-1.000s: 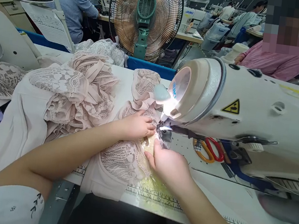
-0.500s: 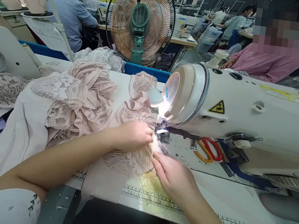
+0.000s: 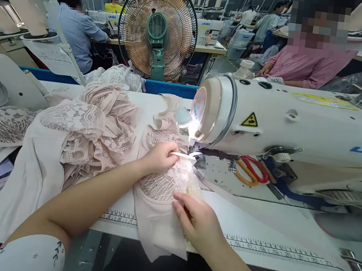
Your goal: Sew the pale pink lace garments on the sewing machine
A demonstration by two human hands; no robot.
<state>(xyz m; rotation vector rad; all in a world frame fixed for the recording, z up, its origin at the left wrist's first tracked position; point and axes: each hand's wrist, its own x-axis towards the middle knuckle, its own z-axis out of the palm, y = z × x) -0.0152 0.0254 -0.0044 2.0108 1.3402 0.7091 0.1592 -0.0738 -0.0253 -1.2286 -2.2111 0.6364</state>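
Pale pink lace fabric (image 3: 157,188) lies under the lit head of a white sewing machine (image 3: 270,116), its plain lower part hanging over the table's front edge. My left hand (image 3: 163,156) is closed just left of the needle area. From its fingers a narrow white strip (image 3: 183,155) points right toward the presser foot; its exact kind is unclear. Lower down, my right hand (image 3: 198,220) pinches the right edge of the lace fabric between thumb and forefinger. Beneath the machine arm, a pale band (image 3: 220,189) runs off to the right.
A heap of pink lace garments (image 3: 101,129) lies to the left. Scissors with red and orange handles (image 3: 252,171) rest under the machine arm. A ruler strip (image 3: 266,249) follows the table's front edge. Beyond stand a large fan (image 3: 158,26) and co-workers, one in a pink top (image 3: 310,66).
My right hand has moved down and toward me along the fabric. My left hand has shifted slightly left, and the white strip now shows clearly. The fabric's lower part has swung right.
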